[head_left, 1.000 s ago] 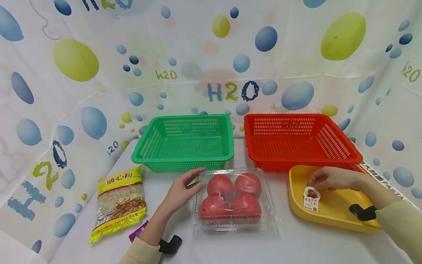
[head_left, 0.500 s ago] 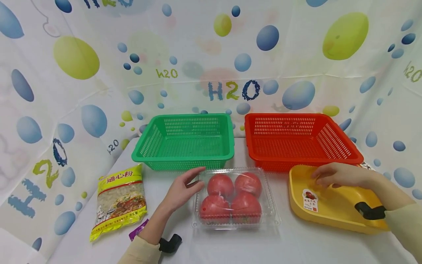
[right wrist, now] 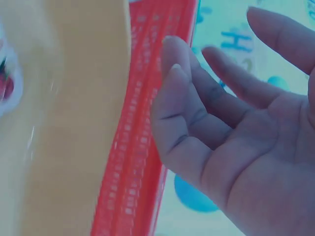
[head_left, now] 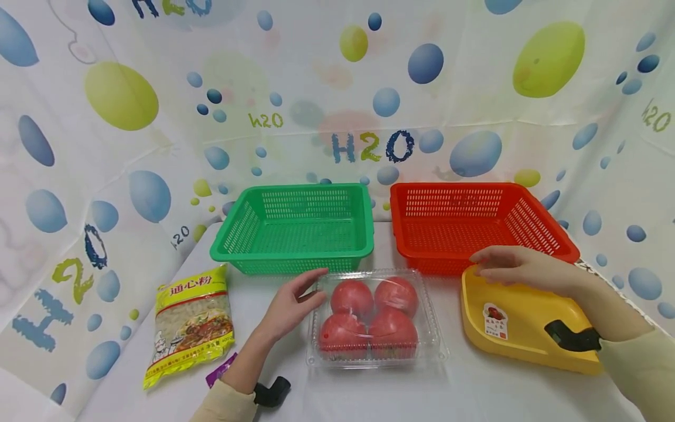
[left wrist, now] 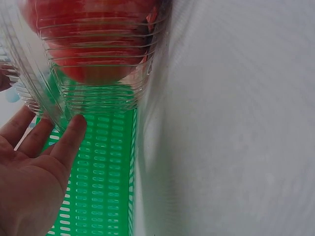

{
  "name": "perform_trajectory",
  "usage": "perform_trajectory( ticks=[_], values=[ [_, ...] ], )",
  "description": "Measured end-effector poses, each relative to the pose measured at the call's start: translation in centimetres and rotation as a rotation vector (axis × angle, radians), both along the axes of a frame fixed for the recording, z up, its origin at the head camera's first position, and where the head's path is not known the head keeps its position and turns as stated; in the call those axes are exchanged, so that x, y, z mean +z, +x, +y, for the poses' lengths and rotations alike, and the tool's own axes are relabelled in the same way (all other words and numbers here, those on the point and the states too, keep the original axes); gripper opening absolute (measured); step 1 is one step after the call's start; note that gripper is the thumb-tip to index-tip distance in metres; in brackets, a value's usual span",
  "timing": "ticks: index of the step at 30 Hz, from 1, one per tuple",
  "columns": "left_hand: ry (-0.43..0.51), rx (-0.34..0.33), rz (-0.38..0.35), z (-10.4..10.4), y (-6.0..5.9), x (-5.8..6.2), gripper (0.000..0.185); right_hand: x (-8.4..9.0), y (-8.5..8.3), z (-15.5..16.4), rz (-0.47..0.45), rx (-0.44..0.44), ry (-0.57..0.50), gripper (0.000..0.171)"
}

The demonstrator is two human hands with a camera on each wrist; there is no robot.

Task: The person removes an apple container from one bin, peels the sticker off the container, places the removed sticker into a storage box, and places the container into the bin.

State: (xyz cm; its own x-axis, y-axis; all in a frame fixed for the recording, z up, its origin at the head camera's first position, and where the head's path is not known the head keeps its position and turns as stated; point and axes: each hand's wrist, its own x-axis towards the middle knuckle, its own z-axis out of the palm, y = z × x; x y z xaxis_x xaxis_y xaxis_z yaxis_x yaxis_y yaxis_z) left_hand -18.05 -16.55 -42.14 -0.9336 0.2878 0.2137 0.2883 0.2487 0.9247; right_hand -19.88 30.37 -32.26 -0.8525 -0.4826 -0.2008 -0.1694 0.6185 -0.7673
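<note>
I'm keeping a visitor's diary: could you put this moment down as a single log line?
left hand: open, touching clear tomato box | right hand: open, over yellow tray rim | green basket, red basket behind

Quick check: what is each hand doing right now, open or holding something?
Left hand: open, fingers straight against the tomato box.
Right hand: open, holding nothing, over the yellow tray.

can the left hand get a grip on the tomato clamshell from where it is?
Probably yes. The left hand already rests open against the left side of the clear tomato clamshell, fingertips at its ribbed wall, with only bare table around that side.
</note>
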Motion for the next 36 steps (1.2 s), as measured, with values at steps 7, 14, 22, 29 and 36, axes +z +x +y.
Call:
perform_trajectory(
  ticks=[7,14,22,29,36],
  values=[
    [0.006,-0.010,-0.025,0.0,0.1,0.0,0.050,-1.4,0.2,-3.1,0.035,-0.007,-0.129,0.052],
    [0.006,-0.016,-0.041,0.2,0.2,0.1,0.050,-2.7,0.3,-5.6,0.046,0.022,-0.194,0.057],
    [-0.005,-0.033,-0.035,-0.3,0.3,0.2,0.057,-4.0,0.8,-7.7,0.018,-0.008,-0.161,0.072],
    [-0.056,-0.024,-0.093,-0.7,1.1,-0.1,0.070,-5.0,1.1,-8.8,-0.086,-0.028,-0.148,0.083],
    [-0.079,-0.026,-0.127,-1.3,1.6,-0.3,0.071,-5.3,1.7,-9.7,-0.142,-0.062,-0.129,0.083]
  ],
)
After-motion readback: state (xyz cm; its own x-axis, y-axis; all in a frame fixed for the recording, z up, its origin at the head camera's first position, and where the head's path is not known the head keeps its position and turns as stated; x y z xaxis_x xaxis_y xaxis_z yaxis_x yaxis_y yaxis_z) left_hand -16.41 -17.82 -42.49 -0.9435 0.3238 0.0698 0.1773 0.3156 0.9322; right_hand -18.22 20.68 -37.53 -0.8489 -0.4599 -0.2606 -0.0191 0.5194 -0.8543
